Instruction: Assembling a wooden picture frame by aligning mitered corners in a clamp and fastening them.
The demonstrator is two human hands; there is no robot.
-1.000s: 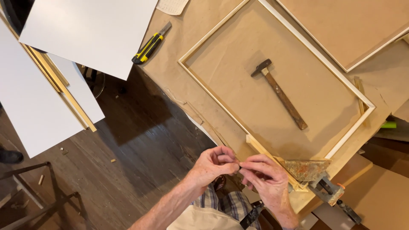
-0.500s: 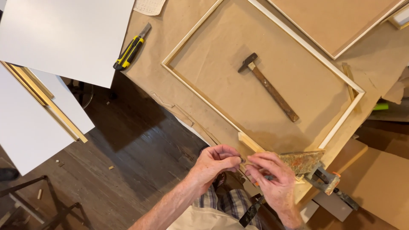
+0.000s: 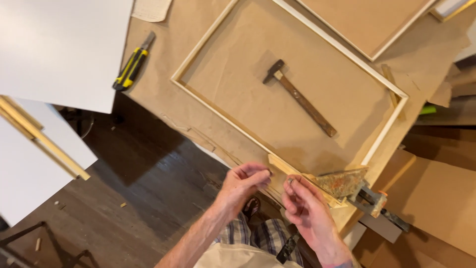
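My left hand (image 3: 244,182) is at the near table edge with thumb and fingertips pinched together, right beside the end of a short wooden strip (image 3: 278,165) at the near corner of a pale wooden frame (image 3: 208,106). Whether anything lies in that pinch is too small to see. My right hand (image 3: 306,211) is a hand's width to the right, fingers curled, holding a tiny metal piece (image 3: 290,181) at its fingertips. A rusty corner clamp (image 3: 347,182) grips the frame's corner just past my right hand.
A hammer (image 3: 300,99) lies inside the frame on the brown-paper-covered table (image 3: 163,104). A yellow-and-black utility knife (image 3: 132,67) sits at the table's left end. A second frame (image 3: 369,22) lies top right. White boards (image 3: 54,49) stand left over the dark floor (image 3: 144,198).
My hands, fingertips together a second ago, have drawn apart, the right one moving right and down. The view has shifted, so the table appears further left.
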